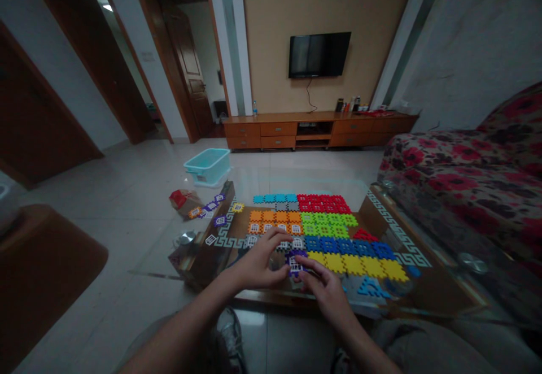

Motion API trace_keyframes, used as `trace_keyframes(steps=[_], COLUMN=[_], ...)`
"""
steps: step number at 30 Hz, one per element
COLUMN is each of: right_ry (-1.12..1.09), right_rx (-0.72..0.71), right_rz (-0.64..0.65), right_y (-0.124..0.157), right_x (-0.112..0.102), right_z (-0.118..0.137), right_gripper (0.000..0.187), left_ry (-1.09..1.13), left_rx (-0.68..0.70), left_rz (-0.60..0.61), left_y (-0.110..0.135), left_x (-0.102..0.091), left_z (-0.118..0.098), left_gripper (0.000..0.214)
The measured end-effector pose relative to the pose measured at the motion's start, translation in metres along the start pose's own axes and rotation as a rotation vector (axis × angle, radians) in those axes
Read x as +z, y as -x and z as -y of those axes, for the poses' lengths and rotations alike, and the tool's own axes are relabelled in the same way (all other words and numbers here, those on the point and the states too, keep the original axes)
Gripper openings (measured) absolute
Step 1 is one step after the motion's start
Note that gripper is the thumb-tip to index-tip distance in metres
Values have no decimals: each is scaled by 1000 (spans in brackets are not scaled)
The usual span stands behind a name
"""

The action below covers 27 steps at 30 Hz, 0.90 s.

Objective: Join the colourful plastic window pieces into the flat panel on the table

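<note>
Nearest, left forearm (186, 323) slanting up and rightward from the bottom edge, with right forearm (366, 334) angled up and leftward opposite, both bare. Left hand (267, 258) bent at the wrist above the glass worktop (370, 213), fingers arched rightward over the grey window tiles (252, 242), thumb stretched low toward the purple window tile (293, 264); spread in a wide curve, thumb contact too unclear to tell. Right hand (325, 290) turned inward, index fingertip on the right part of the purple window tile, thumb bent in just below; whether pinching or merely touching, cannot tell. Purple window tile between both hands, on the near side of the grey row, beside the left end of the yellow tiles (353, 265).
</note>
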State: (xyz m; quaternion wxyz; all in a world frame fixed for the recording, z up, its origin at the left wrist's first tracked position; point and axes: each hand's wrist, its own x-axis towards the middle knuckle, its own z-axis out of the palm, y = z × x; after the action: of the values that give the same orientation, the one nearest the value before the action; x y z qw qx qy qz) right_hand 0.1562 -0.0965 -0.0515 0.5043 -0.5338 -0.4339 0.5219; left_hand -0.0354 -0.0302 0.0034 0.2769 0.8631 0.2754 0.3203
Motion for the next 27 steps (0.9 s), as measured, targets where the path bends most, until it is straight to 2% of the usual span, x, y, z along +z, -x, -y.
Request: trace_keyframes(steps=[3, 7, 12, 17, 22, 27], right_ry=[-2, 10, 2, -11, -16, -15], right_rx=[-4, -18, -29, -41, -23, -9], right_rz=[-14, -37, -34, -24, -16, -5], right_y=[-2, -2, -3, -3, -2, -3], right_x=[-2, -1, -1, -2, -1, -1], right_z=[-2, -1, 0, -2, 3, 3], right_gripper=[55, 50, 39, 34, 34, 29], left_ry=[-108, -327, -615, -734, -787, -759], left_rx=[-101, -255, -532, -754, -784, -803], left_rz=[-106, -239, -284, -221, -204, -186], left_y=[-2, 4, 27, 48, 59, 63], left_x=[-15, -40, -68, -78, -78, -78], left_z=[21, 65, 117, 150, 173, 186], left_gripper=[41, 29, 31, 33, 48, 59])
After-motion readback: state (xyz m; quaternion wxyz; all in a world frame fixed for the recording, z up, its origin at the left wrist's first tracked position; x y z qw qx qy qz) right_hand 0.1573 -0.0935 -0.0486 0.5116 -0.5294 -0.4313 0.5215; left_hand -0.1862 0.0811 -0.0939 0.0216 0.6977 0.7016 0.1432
